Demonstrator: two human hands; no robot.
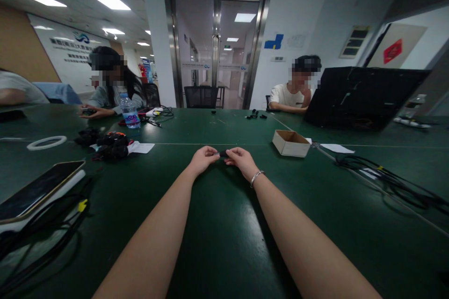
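Observation:
Both arms reach forward over the green table (220, 224). Between the fingertips, just above or on the tabletop, is a small black stick (223, 153) with a paler, shiny end on the left; it resembles a USB stick, though it is too small to be sure. My left hand (202, 160) pinches the pale end. The black end is gripped by the thumb and fingers of my right hand (242, 162), which has a silver bracelet (257, 178) at the wrist. Fingertips hide part of the stick.
An open cardboard box (290, 144) stands right of my hands. Cables (396, 182) lie far right, near a large black screen (361, 98). Leftward are a phone (38, 189), black gear (112, 145), a white ring (47, 143) and a water bottle (130, 112). Two people sit opposite.

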